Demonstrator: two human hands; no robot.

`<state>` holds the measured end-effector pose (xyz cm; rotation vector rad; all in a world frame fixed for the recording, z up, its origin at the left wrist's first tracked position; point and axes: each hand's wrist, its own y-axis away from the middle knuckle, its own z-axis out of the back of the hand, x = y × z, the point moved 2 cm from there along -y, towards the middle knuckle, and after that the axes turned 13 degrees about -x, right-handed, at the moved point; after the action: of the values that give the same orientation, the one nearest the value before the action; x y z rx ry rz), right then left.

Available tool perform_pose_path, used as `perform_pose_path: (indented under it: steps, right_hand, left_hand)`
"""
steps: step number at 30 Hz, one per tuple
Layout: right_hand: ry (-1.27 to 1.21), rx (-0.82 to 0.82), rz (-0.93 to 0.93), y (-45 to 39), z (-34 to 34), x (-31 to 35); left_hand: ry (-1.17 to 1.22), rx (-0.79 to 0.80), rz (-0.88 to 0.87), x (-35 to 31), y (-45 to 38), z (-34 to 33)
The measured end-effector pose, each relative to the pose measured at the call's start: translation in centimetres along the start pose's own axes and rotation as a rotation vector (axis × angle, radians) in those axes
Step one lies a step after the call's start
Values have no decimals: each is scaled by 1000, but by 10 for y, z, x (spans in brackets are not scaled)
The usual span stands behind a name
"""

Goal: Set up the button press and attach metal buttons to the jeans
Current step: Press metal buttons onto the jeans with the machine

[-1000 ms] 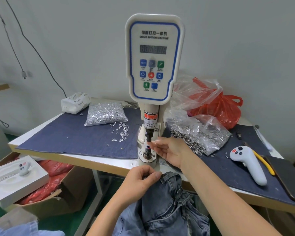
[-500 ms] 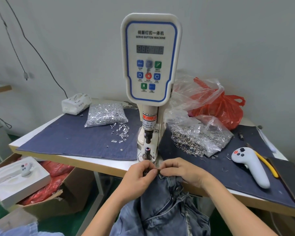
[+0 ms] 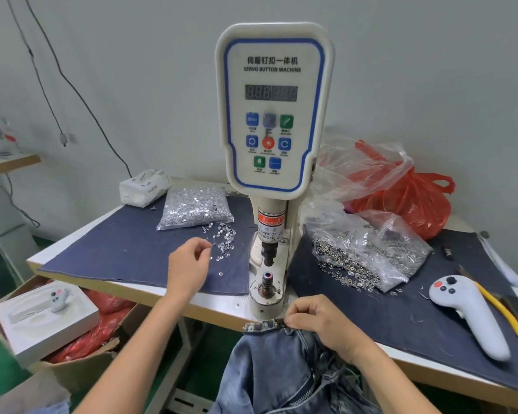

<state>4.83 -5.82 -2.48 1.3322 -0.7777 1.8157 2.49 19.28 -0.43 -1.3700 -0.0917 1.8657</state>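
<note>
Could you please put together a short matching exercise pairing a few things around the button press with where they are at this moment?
Things:
1. left hand
2. right hand
3. white controller
4. tissue pack

Places:
A. lying on the denim mat right of the press
B. reaching to the loose rivets
C. at the table's far left corner
D. gripping the jeans waistband

Pairs: 1-B, 2-D, 3-A, 4-C

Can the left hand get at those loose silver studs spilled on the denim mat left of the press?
Probably yes. The left hand hovers over the mat with its fingertips right beside the loose studs, and nothing lies between them. The right hand holds the jeans waistband, well clear of that path.
</note>
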Motion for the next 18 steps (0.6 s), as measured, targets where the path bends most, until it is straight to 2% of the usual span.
perform_pose_path:
  steps: [4,6,11,18]
  right_hand:
    - [-33,9,-16,-1,1,-2]
    - [-46,17,-21,-2,0,-2]
    - [-56,15,-27,-1,1,-3]
    - [-56,9,-29,0,0,1]
  left_hand:
    - [-277,287,-117,16,-39,-36]
    - [-346,377,-180,15,-44,-51]
    - [-386,415,-265,9,-42,-63]
    - [-428,426,-281,13,-47,-61]
